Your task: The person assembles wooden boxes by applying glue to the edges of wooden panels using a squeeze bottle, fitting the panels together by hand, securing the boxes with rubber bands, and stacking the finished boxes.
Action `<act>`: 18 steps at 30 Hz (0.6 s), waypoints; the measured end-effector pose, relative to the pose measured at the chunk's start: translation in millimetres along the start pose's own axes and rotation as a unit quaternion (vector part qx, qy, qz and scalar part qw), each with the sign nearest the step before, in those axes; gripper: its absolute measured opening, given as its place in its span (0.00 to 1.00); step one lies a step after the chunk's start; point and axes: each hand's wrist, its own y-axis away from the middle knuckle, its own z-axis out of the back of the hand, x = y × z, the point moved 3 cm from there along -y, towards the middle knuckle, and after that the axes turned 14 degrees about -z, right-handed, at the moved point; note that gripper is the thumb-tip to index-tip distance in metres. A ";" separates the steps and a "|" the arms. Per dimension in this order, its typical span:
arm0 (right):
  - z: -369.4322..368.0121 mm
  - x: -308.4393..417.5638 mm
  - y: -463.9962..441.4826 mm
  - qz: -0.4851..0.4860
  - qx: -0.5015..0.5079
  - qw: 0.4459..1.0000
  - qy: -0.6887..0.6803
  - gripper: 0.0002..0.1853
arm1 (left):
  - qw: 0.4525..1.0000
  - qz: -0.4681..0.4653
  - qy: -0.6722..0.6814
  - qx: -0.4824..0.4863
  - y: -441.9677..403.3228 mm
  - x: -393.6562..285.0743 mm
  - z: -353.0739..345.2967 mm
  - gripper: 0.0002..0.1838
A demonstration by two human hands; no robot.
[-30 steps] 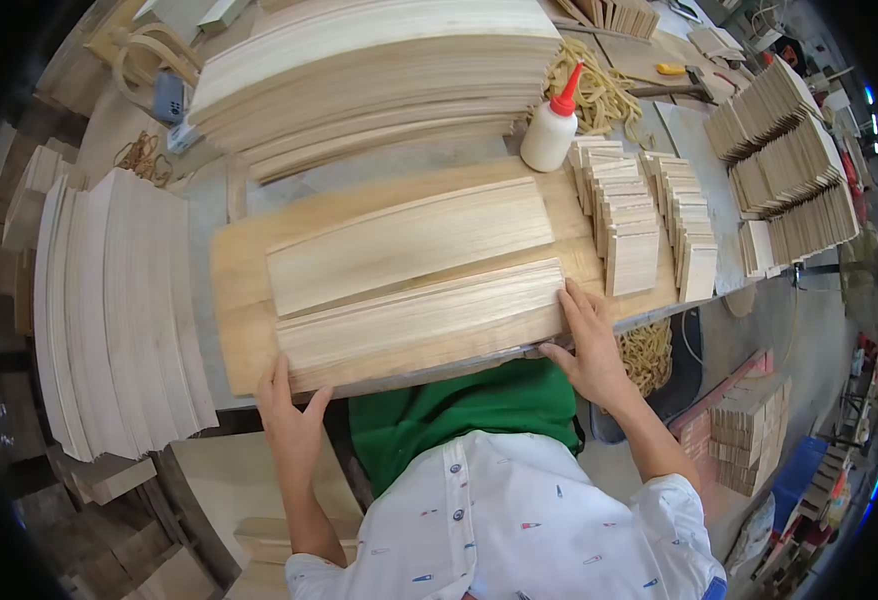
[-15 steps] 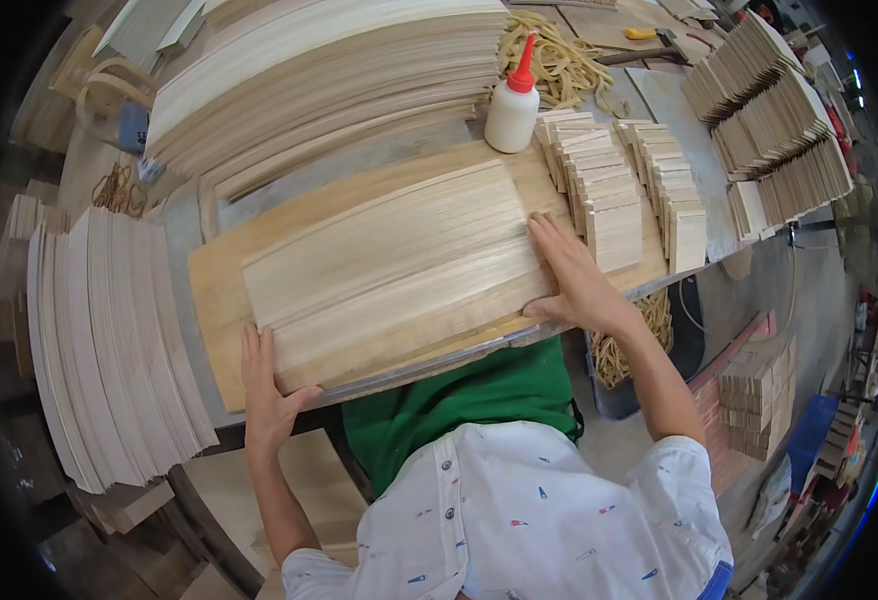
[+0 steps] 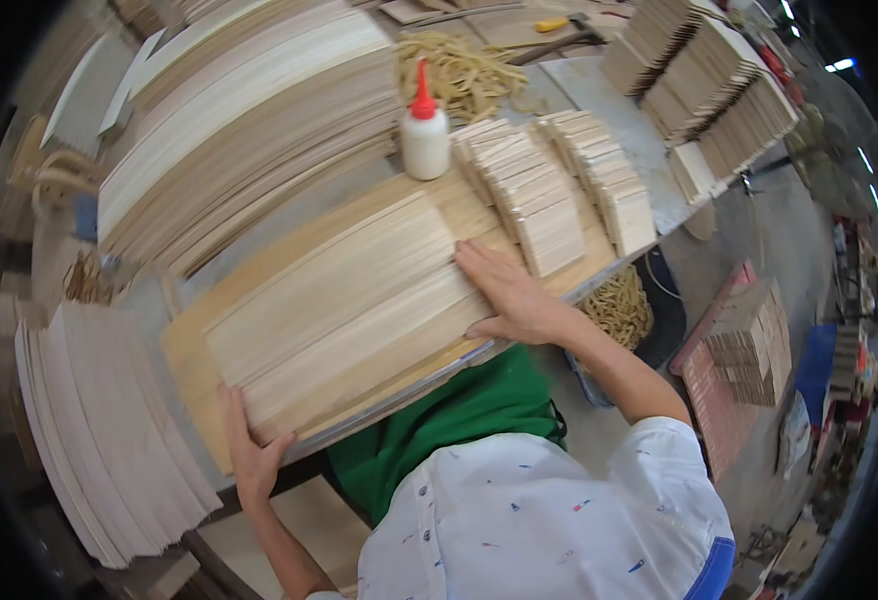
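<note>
Pale wooden strips (image 3: pixel 344 315) lie side by side, edges touching, on a larger light-brown board (image 3: pixel 191 345). My left hand (image 3: pixel 251 445) rests at their left end near the table edge, fingers apart, thumb on the front side. At their right end is my right hand (image 3: pixel 509 295), fingers against the strip ends and thumb spread toward the front edge. Neither hand is wrapped round the wood. A white glue bottle with a red tip (image 3: pixel 425 145) stands behind the strips. Two rows of small wooden pieces (image 3: pixel 539 215) (image 3: pixel 614 195) lie to the right.
Long boards are stacked behind (image 3: pixel 259 130), with another stack at left (image 3: pixel 109 430). Rubber bands (image 3: pixel 459 70) and a yellow-handled tool (image 3: pixel 551 25) lie farther back. Small panels (image 3: pixel 709 80) stand at the right. A bin of bands (image 3: pixel 619 310) sits below the table edge.
The front strips have closed up against the back one, and the gap between them is gone. My right hand has moved farther up the strip ends. The whole view has turned and shifted.
</note>
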 end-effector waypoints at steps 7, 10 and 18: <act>52.7 -17.0 31.6 -0.120 -0.177 0.963 -0.163 0.31 | 0.992 0.005 0.066 -0.106 6.7 -24.5 8.5 0.47; 76.0 -33.3 20.2 -0.165 -0.241 0.940 -0.176 0.27 | 0.982 0.000 0.040 -0.185 4.9 -20.2 13.2 0.36; 59.1 3.9 -130.8 -0.122 -0.338 0.933 -0.009 0.37 | 0.969 -0.060 0.108 -0.215 -20.6 -73.4 -14.2 0.21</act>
